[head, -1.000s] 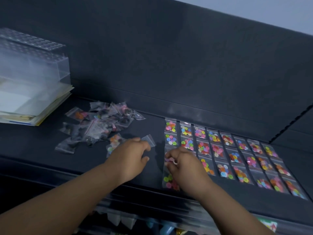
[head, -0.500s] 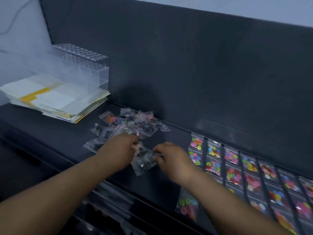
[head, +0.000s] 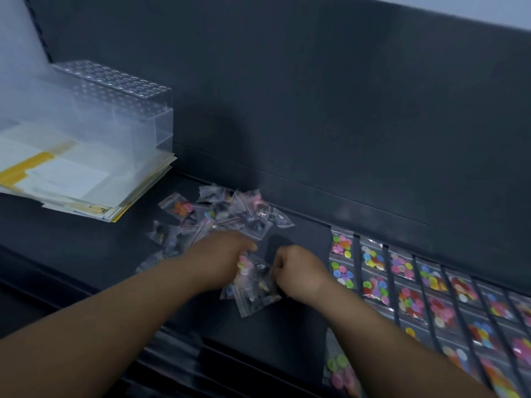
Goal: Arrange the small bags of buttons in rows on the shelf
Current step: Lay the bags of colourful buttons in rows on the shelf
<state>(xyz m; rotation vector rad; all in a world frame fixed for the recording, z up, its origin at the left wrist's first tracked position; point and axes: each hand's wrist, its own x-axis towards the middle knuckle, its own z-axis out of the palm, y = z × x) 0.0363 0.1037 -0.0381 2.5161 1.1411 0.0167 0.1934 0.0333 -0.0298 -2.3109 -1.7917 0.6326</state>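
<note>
The left hand (head: 221,259) and right hand (head: 298,271) both grip a bunch of bags (head: 254,297) mid-frame; the right hand has left the rows (head: 375,288).

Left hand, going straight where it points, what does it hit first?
Likely the right end of the loose pile of button bags just beyond the left hand, then the back panel; depth unclear.

"Where's there room on that shelf (head: 273,337)?"

"A bare strip between the loose heap of bags (head: 230,216) and the laid rows (head: 402,285), and more toward the front edge. The left end is blocked — a paper stack (head: 86,182) with a clear box (head: 120,110) on it — and the back panel (head: 316,110) walls off the rear."
</note>
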